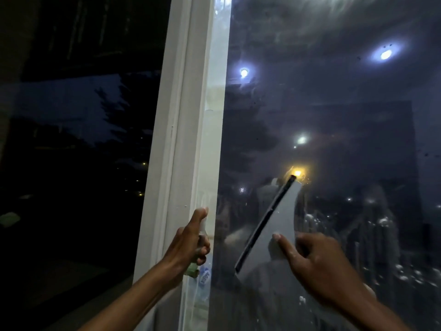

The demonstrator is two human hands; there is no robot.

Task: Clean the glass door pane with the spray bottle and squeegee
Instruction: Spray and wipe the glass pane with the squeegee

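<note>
My right hand (pixel 317 263) grips the flat grey black-edged squeegee (pixel 274 225) against the dark glass door pane (pixel 334 115), blade slanting up-right, suds to its right. My left hand (pixel 191 240) clasps the clear spray bottle (pixel 201 271) by the white frame (pixel 181 139).

left hand (pixel 188 237): bare, no ring | right hand (pixel 319 266): bare | forearms: bare, no sleeves visible

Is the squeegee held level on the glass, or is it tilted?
Tilted. The squeegee's black blade slants from lower left to upper right on the glass pane, gripped by the right hand.
</note>
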